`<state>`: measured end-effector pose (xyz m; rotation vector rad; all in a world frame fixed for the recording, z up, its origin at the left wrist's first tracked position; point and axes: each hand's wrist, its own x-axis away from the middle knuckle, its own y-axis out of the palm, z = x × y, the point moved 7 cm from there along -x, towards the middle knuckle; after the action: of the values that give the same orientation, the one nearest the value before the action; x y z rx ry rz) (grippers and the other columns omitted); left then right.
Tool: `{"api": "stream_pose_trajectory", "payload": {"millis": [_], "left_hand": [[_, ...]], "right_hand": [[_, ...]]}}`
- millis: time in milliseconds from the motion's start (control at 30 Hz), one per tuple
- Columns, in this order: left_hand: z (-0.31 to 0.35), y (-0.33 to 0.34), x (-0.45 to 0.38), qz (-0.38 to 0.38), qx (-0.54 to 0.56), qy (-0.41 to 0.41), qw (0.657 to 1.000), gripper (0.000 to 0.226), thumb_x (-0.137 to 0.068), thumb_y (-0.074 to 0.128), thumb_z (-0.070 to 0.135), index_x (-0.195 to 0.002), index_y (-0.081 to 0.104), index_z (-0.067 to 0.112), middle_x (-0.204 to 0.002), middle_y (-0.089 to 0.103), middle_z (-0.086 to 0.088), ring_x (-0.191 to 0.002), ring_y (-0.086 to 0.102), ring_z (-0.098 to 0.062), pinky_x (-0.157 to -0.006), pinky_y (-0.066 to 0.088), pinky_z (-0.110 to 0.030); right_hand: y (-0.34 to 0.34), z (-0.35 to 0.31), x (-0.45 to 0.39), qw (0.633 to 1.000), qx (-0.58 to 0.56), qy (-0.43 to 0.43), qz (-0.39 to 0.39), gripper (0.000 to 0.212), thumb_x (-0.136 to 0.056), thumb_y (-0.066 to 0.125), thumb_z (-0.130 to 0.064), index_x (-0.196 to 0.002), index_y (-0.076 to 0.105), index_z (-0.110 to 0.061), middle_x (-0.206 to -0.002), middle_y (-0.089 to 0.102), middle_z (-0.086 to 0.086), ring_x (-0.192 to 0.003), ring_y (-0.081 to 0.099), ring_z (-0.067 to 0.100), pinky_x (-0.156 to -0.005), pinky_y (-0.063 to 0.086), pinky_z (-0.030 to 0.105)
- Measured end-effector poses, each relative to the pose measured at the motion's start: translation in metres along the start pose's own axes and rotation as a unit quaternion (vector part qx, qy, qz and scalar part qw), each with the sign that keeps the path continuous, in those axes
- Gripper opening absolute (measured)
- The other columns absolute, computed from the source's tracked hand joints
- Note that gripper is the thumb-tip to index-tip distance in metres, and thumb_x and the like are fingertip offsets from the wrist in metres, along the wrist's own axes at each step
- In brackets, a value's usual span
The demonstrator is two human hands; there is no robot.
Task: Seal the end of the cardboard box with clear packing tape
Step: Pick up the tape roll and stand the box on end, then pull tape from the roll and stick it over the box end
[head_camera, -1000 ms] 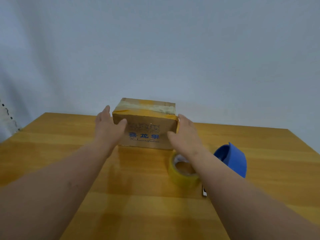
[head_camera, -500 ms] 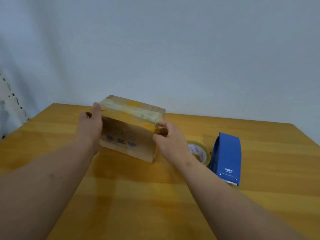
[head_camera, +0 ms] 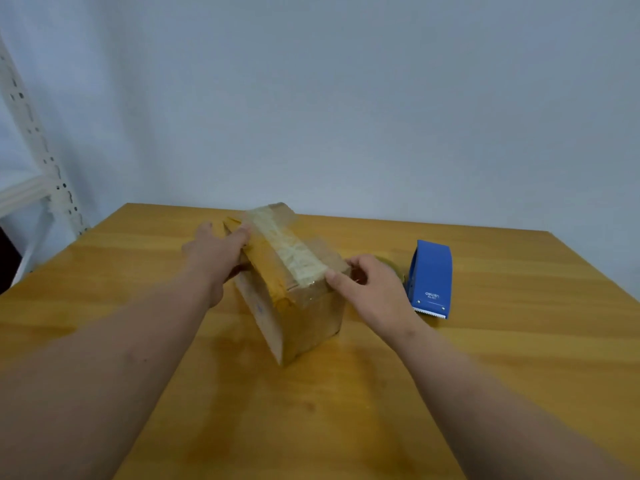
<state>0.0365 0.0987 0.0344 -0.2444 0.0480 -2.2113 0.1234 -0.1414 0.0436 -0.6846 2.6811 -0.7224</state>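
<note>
Brown cardboard fills the middle of the head camera's single view: the cardboard box (head_camera: 294,292) sits on the wooden tabletop (head_camera: 346,410), skewed so that one near corner points toward the wearer. The left hand (head_camera: 216,252) lies along the box's far-left side, fingers extended and pressed flat to the cardboard, its grip a loose brace, not a clench. The right hand (head_camera: 372,289) meets the box's near-right top corner, thumb on the edge where old tape (head_camera: 289,252) folds over; its fingers curl behind the box, and whether they pinch anything cannot be told.

That old tape, a cloudy, wrinkled strip, runs the length of the box's top, and glossy film also wraps down over the end facing the camera. Just to the right of the box, past the right hand, stands a blue tape dispenser (head_camera: 430,277), toothed blade toward the wearer, with a tape roll (head_camera: 394,268) showing only as a yellowish sliver between it and the hand. Neither is being touched.

Judged from this, the sealing itself has not begun: no fresh strip is drawn, and both hands are occupied with positioning the box. Left to do, by that reading, are settling the end to be closed, taking up the dispenser, laying clear tape across the end and cutting it free.
</note>
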Motion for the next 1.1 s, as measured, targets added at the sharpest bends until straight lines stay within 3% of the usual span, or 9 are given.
{"api": "stream_pose_trajectory", "payload": {"millis": [133, 333, 400, 467, 567, 667, 867, 967, 1100], "left_hand": [[0.003, 0.035, 0.018, -0.114, 0.037, -0.003, 0.993, 0.077, -0.085, 0.068, 0.026, -0.146, 0.022, 0.031, -0.121, 0.057, -0.009, -0.099, 0.063, -0.026, -0.090, 0.054, -0.046], [0.018, 0.038, 0.032, -0.100, -0.144, 0.136, 0.975, 0.057, -0.095, 0.052, 0.019, -0.146, 0.031, 0.033, -0.153, 0.032, -0.004, -0.129, 0.040, -0.026, -0.099, 0.042, -0.042], [0.021, 0.040, 0.033, -0.102, -0.159, 0.167, 0.968, 0.049, -0.097, 0.044, 0.012, -0.143, 0.040, 0.030, -0.158, 0.024, 0.000, -0.135, 0.032, -0.020, -0.104, 0.036, -0.038], [0.020, 0.043, 0.031, -0.098, -0.171, 0.159, 0.968, 0.046, -0.098, 0.038, 0.008, -0.139, 0.048, 0.025, -0.160, 0.016, 0.004, -0.138, 0.027, -0.020, -0.102, 0.030, -0.031], [0.021, 0.049, 0.029, -0.091, -0.186, 0.150, 0.967, 0.046, -0.097, 0.036, 0.005, -0.137, 0.051, 0.023, -0.161, 0.014, 0.004, -0.144, 0.020, -0.026, -0.106, 0.025, -0.033], [0.024, 0.051, 0.024, -0.088, -0.192, 0.143, 0.967, 0.048, -0.096, 0.035, 0.003, -0.136, 0.052, 0.023, -0.161, 0.014, 0.004, -0.143, 0.021, -0.026, -0.101, 0.028, -0.030], [0.027, 0.047, 0.021, -0.073, -0.199, 0.140, 0.967, 0.044, -0.096, 0.038, 0.004, -0.131, 0.057, 0.024, -0.159, 0.019, 0.004, -0.134, 0.031, -0.023, -0.088, 0.031, -0.025], [0.030, 0.047, 0.026, -0.076, -0.211, 0.139, 0.965, 0.045, -0.096, 0.038, 0.003, -0.132, 0.055, 0.024, -0.159, 0.019, 0.004, -0.109, 0.034, -0.011, -0.061, 0.029, -0.013], [0.035, 0.044, 0.034, -0.076, -0.218, 0.151, 0.961, 0.043, -0.098, 0.037, 0.008, -0.137, 0.049, 0.021, -0.160, 0.016, 0.003, -0.084, 0.041, 0.002, -0.054, 0.037, -0.004]], "right_hand": [[0.001, -0.002, 0.012, 0.999, 0.030, -0.027, 0.015, 0.038, -0.083, 0.065, -0.052, -0.111, 0.055, -0.028, -0.080, 0.059, -0.010, -0.074, 0.056, 0.006, -0.064, 0.045, 0.025], [-0.008, 0.003, 0.014, 0.998, 0.014, -0.044, 0.034, 0.031, -0.098, 0.044, -0.040, -0.103, 0.063, -0.015, -0.086, 0.063, -0.006, -0.082, 0.059, 0.011, -0.073, 0.048, 0.030], [-0.019, 0.017, 0.006, 0.990, 0.106, -0.035, 0.087, 0.028, -0.100, 0.042, -0.029, -0.096, 0.063, -0.012, -0.089, 0.063, 0.001, -0.084, 0.058, 0.019, -0.074, 0.047, 0.037], [-0.016, 0.034, -0.001, 0.961, 0.267, -0.015, 0.062, 0.028, -0.097, 0.045, -0.022, -0.119, 0.061, -0.015, -0.118, 0.062, 0.006, -0.110, 0.056, 0.026, -0.092, 0.046, 0.042], [-0.003, 0.059, -0.002, 0.912, 0.408, 0.015, -0.031, 0.058, -0.090, 0.045, -0.013, -0.147, 0.033, -0.017, -0.155, 0.034, 0.004, -0.143, 0.026, 0.026, -0.117, 0.019, 0.043], [0.001, 0.064, -0.008, 0.876, 0.480, -0.001, -0.038, 0.067, -0.090, 0.040, -0.010, -0.153, 0.018, -0.014, -0.163, 0.019, 0.003, -0.152, 0.005, 0.024, -0.120, -0.006, 0.048], [0.003, 0.059, -0.029, 0.857, 0.511, 0.001, -0.060, 0.045, -0.087, 0.046, -0.010, -0.132, 0.049, -0.017, -0.137, 0.050, 0.003, -0.139, 0.028, 0.028, -0.119, -0.007, 0.057], [0.009, 0.053, -0.028, 0.859, 0.503, 0.000, -0.091, 0.047, -0.086, 0.046, -0.011, -0.132, 0.049, -0.018, -0.135, 0.051, 0.003, -0.137, 0.030, 0.029, -0.120, -0.002, 0.055], [-0.003, 0.043, -0.025, 0.927, 0.366, 0.071, -0.050, 0.036, -0.090, 0.047, -0.013, -0.124, 0.055, -0.019, -0.123, 0.058, 0.003, -0.122, 0.051, 0.026, -0.117, 0.015, 0.049]]}}
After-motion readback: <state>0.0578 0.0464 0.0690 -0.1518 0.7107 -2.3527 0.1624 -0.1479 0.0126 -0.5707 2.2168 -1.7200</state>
